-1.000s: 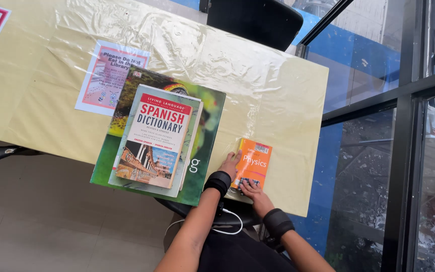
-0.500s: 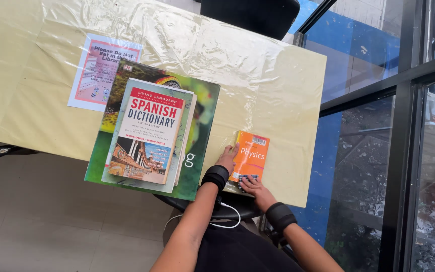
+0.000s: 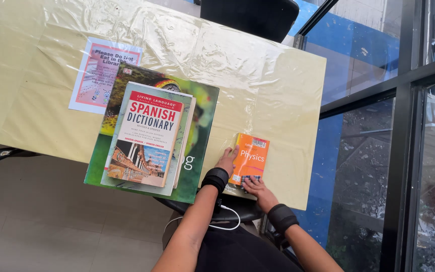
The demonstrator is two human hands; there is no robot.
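In the head view, a small orange book (image 3: 250, 157) lay flat on the yellow plastic-covered table (image 3: 288, 90), close to the table's near edge and toward its right end. Its cover was bright orange with a paler band along the top and a small dark patch at the bottom, and it sat slightly turned, its top leaning toward one o'clock. The left hand (image 3: 226, 160) rested at nine o'clock of the orange book, fingers stretched fairly straight and laid against the book's left edge, palm down, grasping nothing. A black wrist band (image 3: 216, 178) circled that forearm, which ran down toward seven o'clock. The right hand (image 3: 257, 189) lay at six o'clock of the orange book, its fingers spread flat over the bottom edge of the cover, pressing rather than gripping; its own black strap (image 3: 281, 217) sat just behind the wrist, the arm running off toward five o'clock. At nine o'clock of the orange book, just beside the left hand, a large green book (image 3: 200, 126) lay flat with a red and white dictionary (image 3: 147, 138) stacked on it. Further off at ten o'clock a pink notice sheet (image 3: 96, 75) lay under the plastic. A white cable (image 3: 227, 224) looped below the table edge.
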